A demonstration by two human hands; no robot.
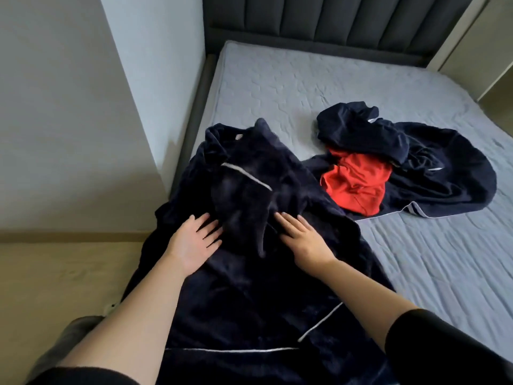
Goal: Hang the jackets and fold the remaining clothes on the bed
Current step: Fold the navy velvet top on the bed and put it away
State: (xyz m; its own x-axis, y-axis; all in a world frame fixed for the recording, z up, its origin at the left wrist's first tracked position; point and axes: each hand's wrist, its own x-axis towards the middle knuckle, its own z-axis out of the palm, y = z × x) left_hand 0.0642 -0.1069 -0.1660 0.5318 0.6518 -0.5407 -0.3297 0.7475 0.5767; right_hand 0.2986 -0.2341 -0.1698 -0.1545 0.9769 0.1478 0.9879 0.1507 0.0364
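Observation:
A dark navy fleece garment (249,287) with thin white piping lies spread over the bed's near left corner, its collar end pointing away from me. My left hand (194,240) lies flat on it with fingers straight and spread. My right hand (302,240) lies flat on it too, just right of a raised fold in the cloth. Farther right on the mattress (305,79) sits a heap of clothes: a red garment (358,184) lies between a bunched navy piece (361,132) on top and a larger navy piece (449,173) with white trim.
The bed has a grey quilted mattress and a dark padded headboard (333,20). A white wall (69,107) runs close along the bed's left side, with beige floor (55,279) below it. A pale cabinet (488,51) stands at the far right.

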